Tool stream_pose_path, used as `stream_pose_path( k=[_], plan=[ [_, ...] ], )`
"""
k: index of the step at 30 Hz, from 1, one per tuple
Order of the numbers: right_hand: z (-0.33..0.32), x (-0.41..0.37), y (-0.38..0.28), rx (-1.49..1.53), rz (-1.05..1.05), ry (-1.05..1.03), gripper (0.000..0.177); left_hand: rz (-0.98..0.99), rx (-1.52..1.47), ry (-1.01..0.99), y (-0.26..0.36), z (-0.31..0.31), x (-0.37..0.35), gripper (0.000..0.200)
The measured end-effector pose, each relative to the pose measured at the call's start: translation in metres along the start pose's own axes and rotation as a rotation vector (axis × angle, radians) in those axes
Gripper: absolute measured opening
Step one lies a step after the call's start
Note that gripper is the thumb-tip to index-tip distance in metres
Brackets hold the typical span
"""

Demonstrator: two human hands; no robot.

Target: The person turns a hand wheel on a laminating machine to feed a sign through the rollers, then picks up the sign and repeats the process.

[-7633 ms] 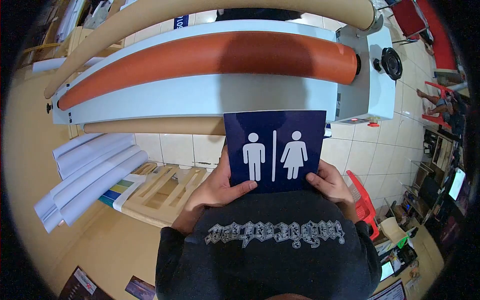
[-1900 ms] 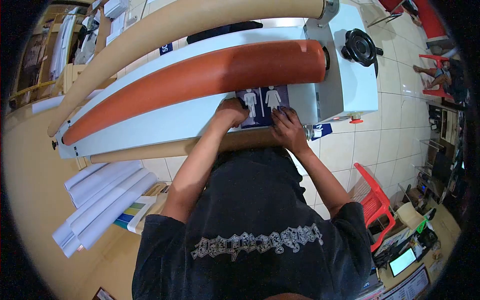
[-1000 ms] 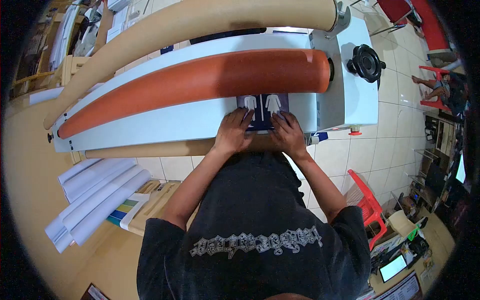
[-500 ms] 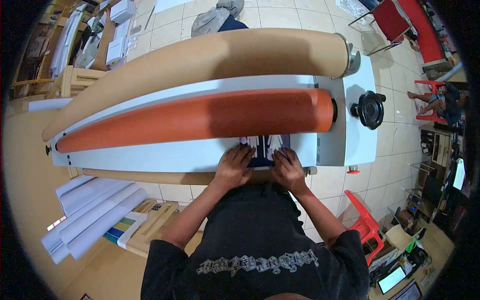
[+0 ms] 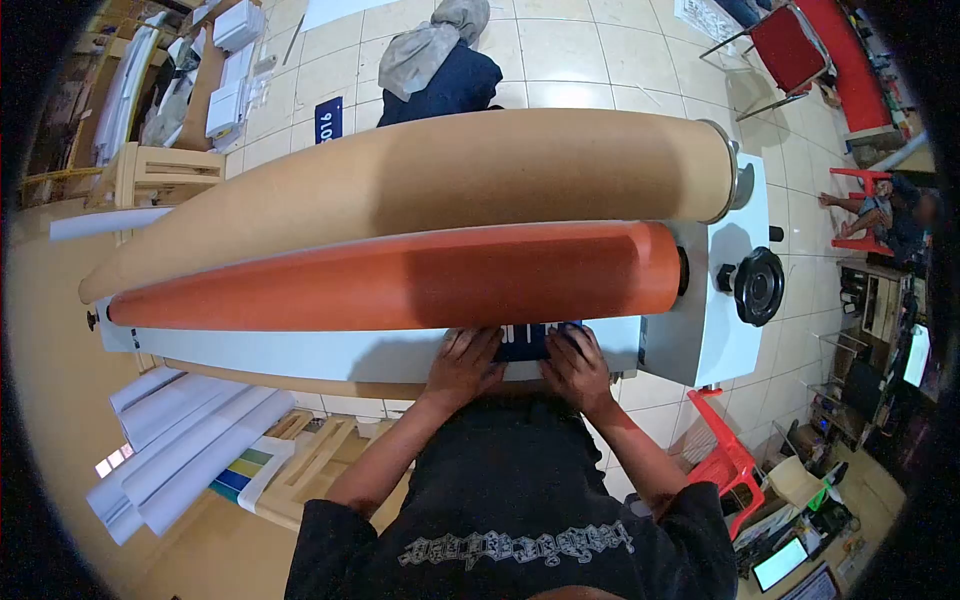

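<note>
A dark blue printed sheet with white marks lies on the pale bed of a roller machine, its far part hidden under the orange roller. My left hand holds its left edge, fingers bent over the top near the roller. On the opposite edge my right hand has a similar hold, fingers pointing toward the roller. Both thumbs lie at the near side of the sheet. Above and behind the orange roller runs a thick brown roll.
A black handwheel sticks out at the machine's right end. White paper rolls rest on a wooden rack at left. Red plastic chairs stand at right. Beyond the machine a person is low to the floor, near a blue numbered piece.
Less of the dark blue sheet shows in front of the orange roller, with both hands still at its edges. The view has tilted up, so the machine sits lower and the blue floor piece appears.
</note>
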State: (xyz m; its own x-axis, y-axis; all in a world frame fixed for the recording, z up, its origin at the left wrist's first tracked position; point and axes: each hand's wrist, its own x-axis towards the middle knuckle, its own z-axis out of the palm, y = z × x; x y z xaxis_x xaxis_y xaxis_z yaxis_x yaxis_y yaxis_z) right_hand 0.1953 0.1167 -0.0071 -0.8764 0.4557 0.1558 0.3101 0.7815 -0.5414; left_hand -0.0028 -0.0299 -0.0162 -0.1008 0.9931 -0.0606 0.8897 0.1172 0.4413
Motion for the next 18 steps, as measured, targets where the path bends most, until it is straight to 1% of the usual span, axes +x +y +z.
stream_pose_path(
  k=[1,3,7,9,10,12,13,15,18],
  plan=[
    [0.001,0.002,0.001,0.001,0.002,-0.003,0.037,-0.001,-0.003,-0.003,0.000,0.001,0.000,0.059],
    [0.002,0.004,0.002,-0.003,-0.007,0.001,0.036,-0.073,0.028,-0.075,0.000,0.002,-0.002,0.061],
    [0.001,0.015,0.004,0.013,0.001,-0.014,0.036,-0.091,0.060,-0.046,-0.002,0.005,-0.001,0.058],
    [0.002,0.020,0.004,0.015,0.060,-0.068,0.032,-0.094,0.044,0.037,-0.004,0.008,0.000,0.054],
    [0.002,0.020,0.005,0.016,0.061,-0.072,0.032,-0.096,0.042,0.035,-0.005,0.009,0.000,0.054],
    [0.006,0.019,0.007,-0.028,0.007,-0.021,0.038,-0.094,0.039,0.057,-0.007,0.011,0.000,0.048],
    [0.008,0.018,0.007,-0.027,0.008,-0.023,0.038,-0.096,0.037,0.056,-0.008,0.012,-0.001,0.048],
    [0.012,0.014,0.009,0.018,0.081,-0.043,0.031,-0.133,-0.007,0.048,-0.009,0.015,-0.001,0.042],
    [0.018,0.014,0.013,0.010,0.078,-0.050,0.031,-0.181,-0.020,0.000,-0.010,0.011,0.004,0.038]
  ],
)
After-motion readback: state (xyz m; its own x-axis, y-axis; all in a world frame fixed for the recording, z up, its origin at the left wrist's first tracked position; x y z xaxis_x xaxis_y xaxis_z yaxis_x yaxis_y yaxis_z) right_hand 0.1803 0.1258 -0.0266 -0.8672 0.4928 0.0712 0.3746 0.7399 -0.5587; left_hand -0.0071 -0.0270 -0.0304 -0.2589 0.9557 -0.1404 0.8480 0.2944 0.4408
